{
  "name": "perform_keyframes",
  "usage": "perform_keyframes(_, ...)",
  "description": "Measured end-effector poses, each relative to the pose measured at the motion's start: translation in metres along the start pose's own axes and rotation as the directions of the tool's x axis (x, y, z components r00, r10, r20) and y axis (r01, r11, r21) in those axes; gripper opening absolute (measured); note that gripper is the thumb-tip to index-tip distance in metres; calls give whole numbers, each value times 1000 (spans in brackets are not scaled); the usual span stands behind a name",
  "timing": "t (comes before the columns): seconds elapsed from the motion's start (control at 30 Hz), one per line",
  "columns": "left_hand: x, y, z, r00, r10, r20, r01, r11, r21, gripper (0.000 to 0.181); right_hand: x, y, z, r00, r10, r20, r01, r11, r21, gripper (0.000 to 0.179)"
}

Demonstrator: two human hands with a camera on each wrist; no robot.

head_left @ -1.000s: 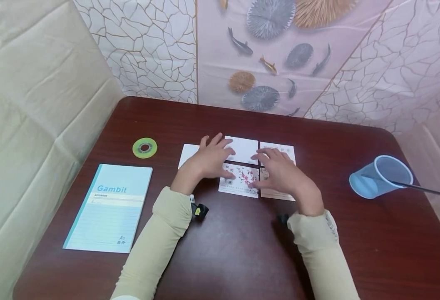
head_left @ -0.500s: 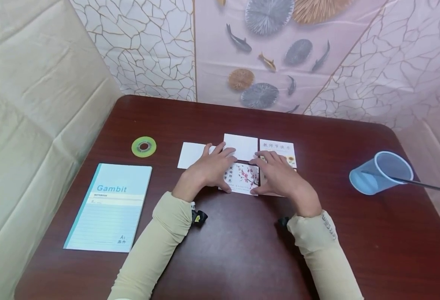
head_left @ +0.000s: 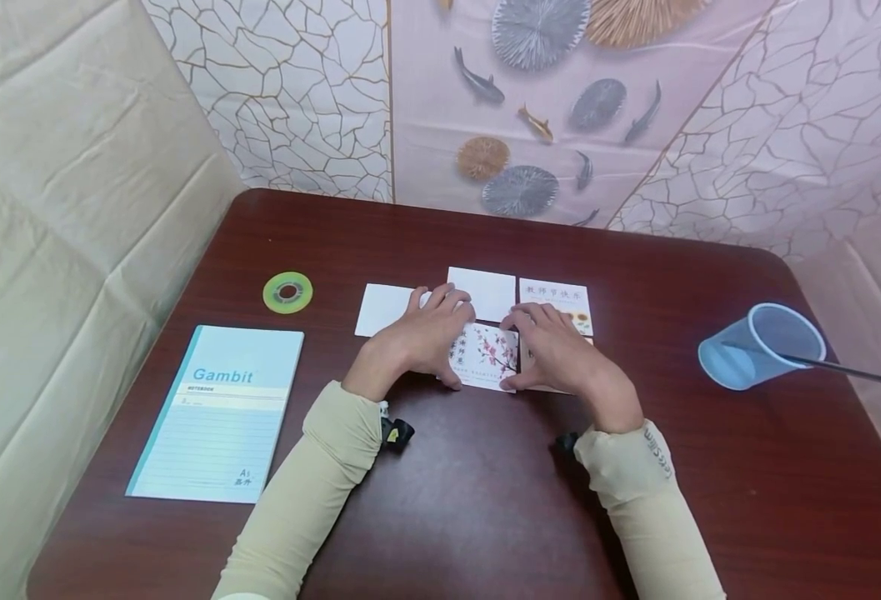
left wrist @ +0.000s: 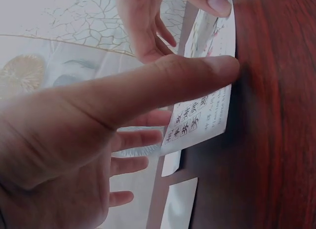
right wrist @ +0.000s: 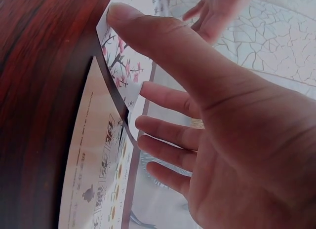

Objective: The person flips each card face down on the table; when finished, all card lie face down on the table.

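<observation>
Now blossom card [head_left: 488, 354] pinched btwn left hand [head_left: 410, 340] & right hand [head_left: 560, 357].

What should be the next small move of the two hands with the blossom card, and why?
Probably lift the blossom card clear of the table. Both thumbs pinch its near edge, left hand and right hand on either side, and the wrist views show that edge already raised above the card beside it.

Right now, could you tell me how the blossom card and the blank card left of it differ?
The blossom card bears pink flowers and print; the blank card shows plain white. Both hands, left and right, pinch the blossom card's edges, lifting it; the blank card lies flat, untouched. Both are small rectangles.
</observation>
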State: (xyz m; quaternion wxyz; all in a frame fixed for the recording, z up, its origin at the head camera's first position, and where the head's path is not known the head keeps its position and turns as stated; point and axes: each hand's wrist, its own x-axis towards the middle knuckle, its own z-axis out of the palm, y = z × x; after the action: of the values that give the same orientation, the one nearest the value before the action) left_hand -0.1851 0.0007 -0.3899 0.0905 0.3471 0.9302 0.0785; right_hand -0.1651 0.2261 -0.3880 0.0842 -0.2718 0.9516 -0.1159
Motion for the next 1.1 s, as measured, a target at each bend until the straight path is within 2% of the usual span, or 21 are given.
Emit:
perform_keyframes(0.23, -2, 4, -2, 1000, 6, 27, -7, 1000, 28, 83, -1, 1, 0, 1000, -24, -12, 24, 1000, 8, 81)
perform_keyframes(0.43, -6, -1, -9, 1000, -1, 7, 1, 999, -44, 85, -5, 4, -6, 998, 59, 11, -59, 998, -16, 97)
perform_keyframes(0.6, -6, -1, -13, 999, 8, -52, -12, 998, -63, 88, -7, 6, -12, 998, 42, -47, -42, 999, 8, 96)
perform_keyframes(0.73, -2, 5, -11, 991, 62, -117, -69, 996, -58, 88, -4, 0, -14, 995, -7, -98, 9, 1000, 20, 97)
perform_keyframes(0.83, 2, 11, -9, 984, 93, -153, -100, 994, -44, 88, -2, -5, -15, 991, -43, -125, 42, 999, -7, 99)
perform_keyframes(1.0, 3, 12, -10, 974, 88, -207, -95, 995, -22, 90, -1, -7, -17, 982, -80, -172, 73, 996, -50, 101)
perform_keyframes(1.1, 1, 8, -13, 965, 86, -248, -102, 994, -49, 90, -2, -6, -20, 975, -94, -202, 95, 996, -5, 103)
